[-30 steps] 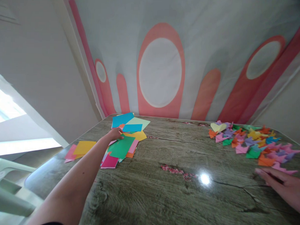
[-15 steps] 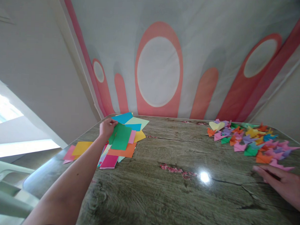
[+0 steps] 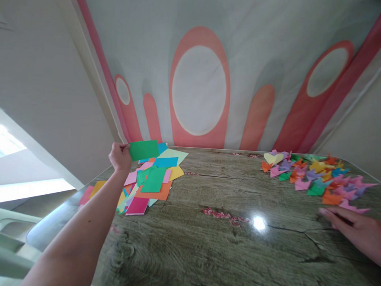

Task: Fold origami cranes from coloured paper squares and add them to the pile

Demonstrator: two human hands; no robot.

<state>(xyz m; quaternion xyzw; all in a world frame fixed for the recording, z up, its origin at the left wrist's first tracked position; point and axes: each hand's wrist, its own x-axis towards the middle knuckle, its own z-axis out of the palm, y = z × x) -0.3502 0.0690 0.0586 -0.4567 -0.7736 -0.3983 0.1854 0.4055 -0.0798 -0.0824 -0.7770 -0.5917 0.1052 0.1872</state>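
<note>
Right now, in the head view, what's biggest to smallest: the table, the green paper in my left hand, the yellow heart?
1. Table
2. Green paper in your left hand
3. Yellow heart

The right edge crops the right hand [image 3: 360,230]; the left edge, a stool [image 3: 4,249].

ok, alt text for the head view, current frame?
A person's left hand holds up a green piece of paper by a loose pile of colored paper on a wood-grain table. The right hand is in front of small folded paper shapes on the table's right side. Behind is a gray backdrop with pink arches.
</note>
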